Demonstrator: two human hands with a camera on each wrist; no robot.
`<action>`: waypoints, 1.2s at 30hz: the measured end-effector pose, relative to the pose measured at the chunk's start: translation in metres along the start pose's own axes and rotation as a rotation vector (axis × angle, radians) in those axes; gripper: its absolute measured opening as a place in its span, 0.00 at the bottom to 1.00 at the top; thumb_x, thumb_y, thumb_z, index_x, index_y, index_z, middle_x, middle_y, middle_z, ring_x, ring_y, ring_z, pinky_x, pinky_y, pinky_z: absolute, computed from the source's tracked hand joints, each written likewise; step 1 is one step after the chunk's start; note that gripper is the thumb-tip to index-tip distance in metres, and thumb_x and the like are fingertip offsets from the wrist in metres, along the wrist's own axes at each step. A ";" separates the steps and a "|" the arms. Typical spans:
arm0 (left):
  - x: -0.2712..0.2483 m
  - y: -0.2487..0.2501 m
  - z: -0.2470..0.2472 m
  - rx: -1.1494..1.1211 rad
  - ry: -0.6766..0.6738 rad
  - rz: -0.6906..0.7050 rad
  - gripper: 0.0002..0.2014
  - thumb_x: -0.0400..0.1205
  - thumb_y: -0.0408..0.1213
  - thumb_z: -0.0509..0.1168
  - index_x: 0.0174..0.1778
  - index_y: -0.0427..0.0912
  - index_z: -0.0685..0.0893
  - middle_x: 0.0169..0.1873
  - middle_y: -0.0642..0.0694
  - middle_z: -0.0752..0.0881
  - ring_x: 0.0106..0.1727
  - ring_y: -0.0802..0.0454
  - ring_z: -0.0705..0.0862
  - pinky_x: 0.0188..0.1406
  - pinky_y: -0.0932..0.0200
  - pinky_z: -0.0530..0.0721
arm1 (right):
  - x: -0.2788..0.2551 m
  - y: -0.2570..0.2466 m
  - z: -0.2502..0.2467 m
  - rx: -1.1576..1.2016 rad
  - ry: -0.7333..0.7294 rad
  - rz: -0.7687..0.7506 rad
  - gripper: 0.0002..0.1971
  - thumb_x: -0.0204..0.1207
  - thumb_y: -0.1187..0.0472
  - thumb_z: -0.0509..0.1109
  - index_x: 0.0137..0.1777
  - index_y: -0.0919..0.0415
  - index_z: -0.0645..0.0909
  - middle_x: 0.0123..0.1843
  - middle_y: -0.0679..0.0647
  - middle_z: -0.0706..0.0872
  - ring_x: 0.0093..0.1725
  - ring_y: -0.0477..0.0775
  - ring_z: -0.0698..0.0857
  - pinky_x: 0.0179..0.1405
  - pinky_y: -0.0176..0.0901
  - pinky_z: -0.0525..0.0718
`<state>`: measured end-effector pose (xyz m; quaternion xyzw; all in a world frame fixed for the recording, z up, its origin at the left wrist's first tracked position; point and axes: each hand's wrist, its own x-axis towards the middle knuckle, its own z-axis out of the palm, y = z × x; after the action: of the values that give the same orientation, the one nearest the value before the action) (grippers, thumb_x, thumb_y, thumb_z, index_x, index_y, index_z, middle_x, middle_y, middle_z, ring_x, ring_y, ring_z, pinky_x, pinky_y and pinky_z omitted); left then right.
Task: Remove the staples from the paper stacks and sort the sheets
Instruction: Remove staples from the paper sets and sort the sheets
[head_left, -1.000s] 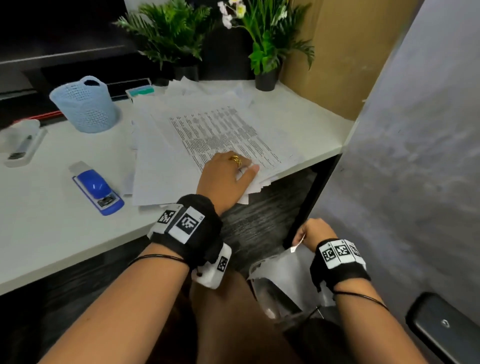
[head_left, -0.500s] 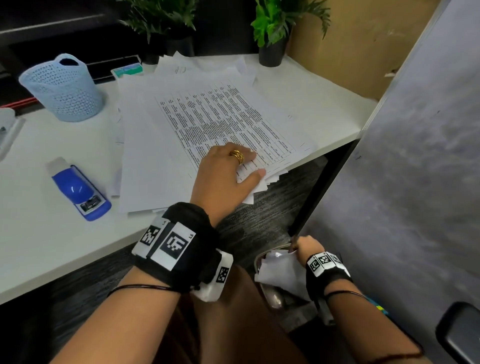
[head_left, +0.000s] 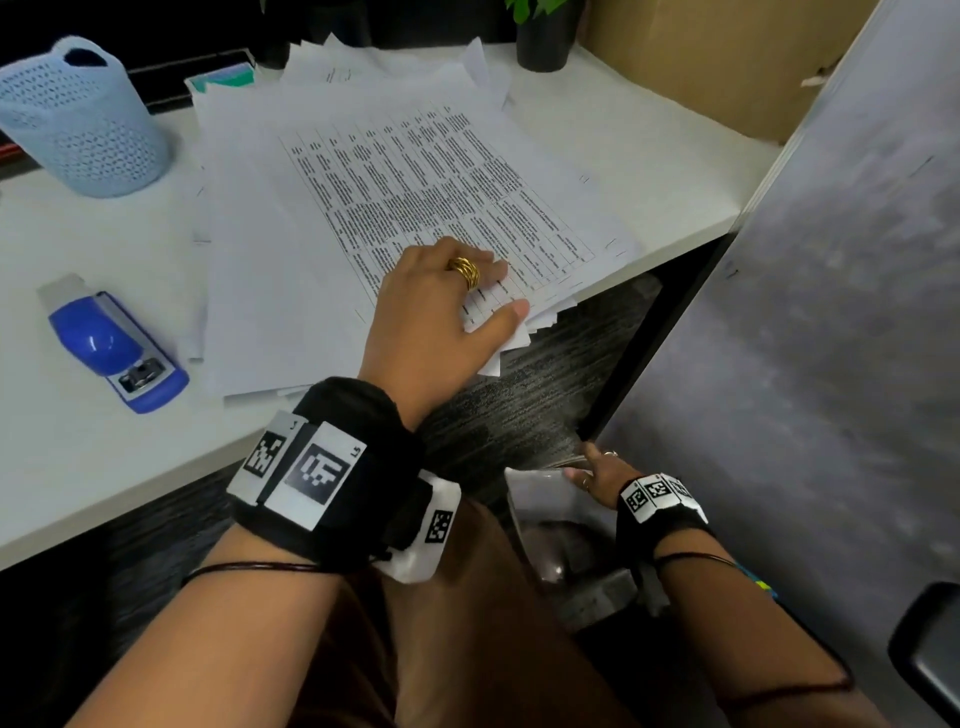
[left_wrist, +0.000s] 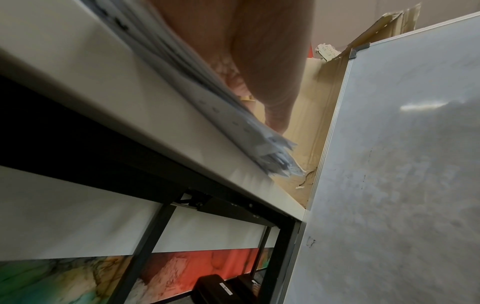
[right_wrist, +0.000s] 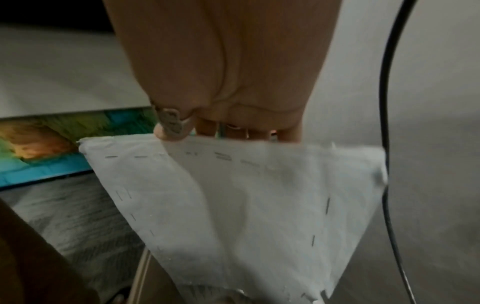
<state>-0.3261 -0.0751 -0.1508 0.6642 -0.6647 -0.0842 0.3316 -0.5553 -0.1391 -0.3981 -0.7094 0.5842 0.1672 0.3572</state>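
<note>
- The right hand (head_left: 597, 475) sits lower now than a second ago, down beside the grey partition (head_left: 831, 312) and below the worktop (head_left: 649, 171) edge.
- The stapled sheet (right_wrist: 233, 195) in its grip, held up and spread open a second ago, now hangs lower, over the bin (head_left: 566, 551) by the person's knee.
- The head view tilts down and closer: the plants slip off the top edge, and the left hand (head_left: 436, 317) on the paper stack (head_left: 405, 187) fills more of the picture.
</note>
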 end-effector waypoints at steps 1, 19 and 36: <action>0.000 0.000 0.000 0.000 0.000 0.002 0.22 0.76 0.54 0.63 0.60 0.45 0.86 0.60 0.52 0.83 0.62 0.49 0.76 0.61 0.56 0.71 | 0.001 0.001 0.000 -0.010 -0.029 -0.004 0.25 0.84 0.47 0.58 0.76 0.60 0.68 0.75 0.62 0.74 0.74 0.61 0.72 0.72 0.45 0.69; -0.002 -0.007 0.006 0.133 0.043 0.081 0.23 0.78 0.57 0.61 0.63 0.48 0.84 0.58 0.56 0.81 0.58 0.59 0.70 0.55 0.61 0.66 | 0.046 0.066 0.107 -0.293 -0.038 0.014 0.52 0.70 0.33 0.67 0.82 0.43 0.34 0.84 0.51 0.35 0.83 0.61 0.40 0.81 0.59 0.47; -0.001 0.018 -0.039 0.237 -0.394 0.031 0.35 0.73 0.48 0.74 0.76 0.48 0.71 0.77 0.52 0.69 0.76 0.50 0.68 0.76 0.59 0.63 | -0.116 -0.073 -0.095 0.422 1.037 -0.497 0.06 0.78 0.63 0.67 0.45 0.61 0.86 0.38 0.55 0.86 0.38 0.56 0.83 0.39 0.45 0.80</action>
<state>-0.3195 -0.0595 -0.1116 0.6590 -0.7319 -0.1287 0.1164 -0.5339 -0.1192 -0.2337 -0.7274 0.5194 -0.4073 0.1876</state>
